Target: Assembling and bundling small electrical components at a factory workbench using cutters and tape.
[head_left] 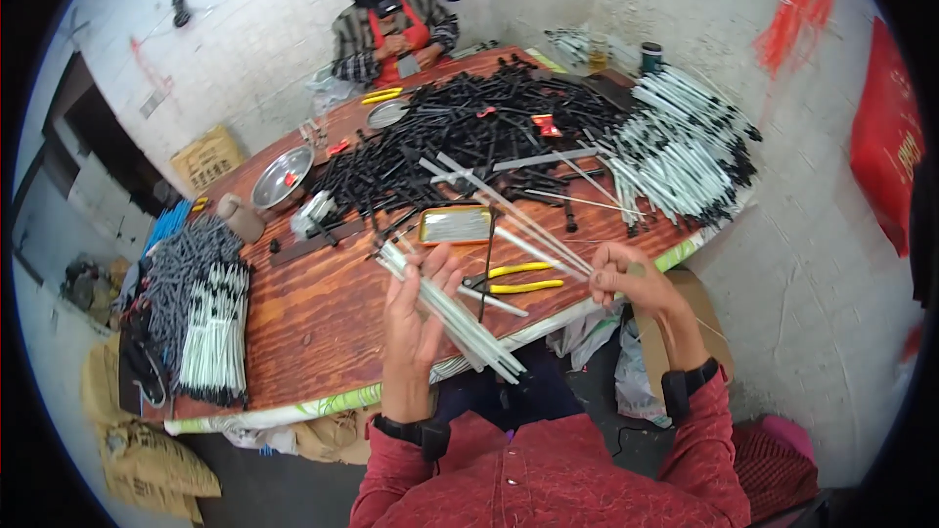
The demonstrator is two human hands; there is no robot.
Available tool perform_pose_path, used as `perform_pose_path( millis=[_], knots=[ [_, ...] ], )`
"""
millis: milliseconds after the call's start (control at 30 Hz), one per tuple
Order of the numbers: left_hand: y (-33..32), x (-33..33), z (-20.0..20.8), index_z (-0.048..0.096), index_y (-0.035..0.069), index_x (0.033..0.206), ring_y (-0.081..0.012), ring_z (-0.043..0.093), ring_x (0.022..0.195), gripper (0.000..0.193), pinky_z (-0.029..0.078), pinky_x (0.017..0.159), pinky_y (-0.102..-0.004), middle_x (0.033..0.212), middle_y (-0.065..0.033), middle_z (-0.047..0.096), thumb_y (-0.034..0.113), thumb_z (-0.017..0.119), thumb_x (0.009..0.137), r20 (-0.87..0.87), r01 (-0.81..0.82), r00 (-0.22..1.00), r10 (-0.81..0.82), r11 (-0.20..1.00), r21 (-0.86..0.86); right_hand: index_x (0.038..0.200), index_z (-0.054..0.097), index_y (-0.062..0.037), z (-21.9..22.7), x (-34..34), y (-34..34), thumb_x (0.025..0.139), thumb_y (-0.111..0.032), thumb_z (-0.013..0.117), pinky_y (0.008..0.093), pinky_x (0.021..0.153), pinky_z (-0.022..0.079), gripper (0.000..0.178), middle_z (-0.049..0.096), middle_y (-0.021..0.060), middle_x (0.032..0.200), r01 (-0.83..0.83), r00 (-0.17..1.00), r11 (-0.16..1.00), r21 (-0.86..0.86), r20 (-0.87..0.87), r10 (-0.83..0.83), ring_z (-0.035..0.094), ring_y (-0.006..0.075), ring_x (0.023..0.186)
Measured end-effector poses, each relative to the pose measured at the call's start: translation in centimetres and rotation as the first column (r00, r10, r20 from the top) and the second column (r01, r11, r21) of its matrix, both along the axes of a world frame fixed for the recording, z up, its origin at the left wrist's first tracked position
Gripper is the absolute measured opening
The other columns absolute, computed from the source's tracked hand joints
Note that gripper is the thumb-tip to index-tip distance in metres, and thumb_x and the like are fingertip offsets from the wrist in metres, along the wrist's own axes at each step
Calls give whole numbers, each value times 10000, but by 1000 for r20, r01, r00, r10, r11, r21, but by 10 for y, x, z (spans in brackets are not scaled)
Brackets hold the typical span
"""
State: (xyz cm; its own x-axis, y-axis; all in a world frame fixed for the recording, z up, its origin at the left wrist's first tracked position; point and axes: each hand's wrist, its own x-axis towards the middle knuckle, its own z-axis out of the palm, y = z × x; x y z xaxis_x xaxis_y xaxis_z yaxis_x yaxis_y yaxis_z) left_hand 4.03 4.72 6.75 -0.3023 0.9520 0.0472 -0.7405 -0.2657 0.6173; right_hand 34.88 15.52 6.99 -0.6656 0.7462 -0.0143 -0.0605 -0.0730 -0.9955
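Note:
A bundle of pale white rods [469, 330] slants across the palm of my left hand [416, 303], held by its thumb and fingers, over the table's near edge. To its right, my right hand [628, 279] pinches the near ends of a few long white rods [528, 217]; their far ends reach toward the black pile. Between my hands lie pliers with yellow handles [523, 279], partly behind the bundle. Just beyond them sits a small yellow-rimmed tray [423, 228] of thin silvery pins. One loose white rod [501, 303] rests beside the pliers.
A big heap of black plastic parts [469, 127] covers the table's middle. White rods with black ends [675, 152] are stacked at right; another bundle [215, 332] stands left beside grey parts [201, 244]. A metal bowl [282, 179] sits far left. Across the table a person [396, 29] works.

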Motion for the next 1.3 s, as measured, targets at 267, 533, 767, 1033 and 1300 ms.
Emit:
perform_pose_path(
  millis=[267,533,767,1033,1300],
  knots=[
    [-2,2,8,509,74,1165,-242,620,1024,184,523,909,-387,1267,-187,598,202,425,1063,-82,-7,997,8,1000,15,955,574,-52,-19,-34,-33,969,-237,642,207,567,462,197,637,27,722,-130,981,991,-43,141,135,577,64,626],
    [-8,-5,-7,523,73,1154,-167,608,874,177,521,788,-310,1078,-130,660,193,436,1056,10,14,1000,-14,999,-29,957,582,-42,-30,-55,-55,1021,-370,541,217,493,302,337,418,-55,602,-307,949,900,-311,-25,315,379,41,520],
    [-3,-7,-7,525,82,1152,-174,603,843,164,508,757,-307,1063,-117,650,192,453,1052,-5,-10,1000,10,999,40,986,602,-45,-63,-58,-57,1020,-416,522,210,501,253,381,339,-62,620,-498,857,653,-571,-438,270,312,42,542],
    [-6,-16,-5,504,88,1183,-216,637,919,181,543,834,-356,1097,-137,638,206,451,1057,23,-90,996,90,996,8,915,590,-66,-38,-53,-50,986,-311,614,237,522,286,257,381,-62,642,-33,939,947,-321,-335,-81,345,45,560],
    [-6,1,7,473,52,1251,-264,649,1047,255,542,963,-416,1106,-159,638,221,434,1064,-23,-77,997,77,997,-9,976,640,-12,-45,-63,-64,977,-187,618,242,573,364,177,541,-8,716,325,939,901,286,13,-343,466,75,621]
  ],
)
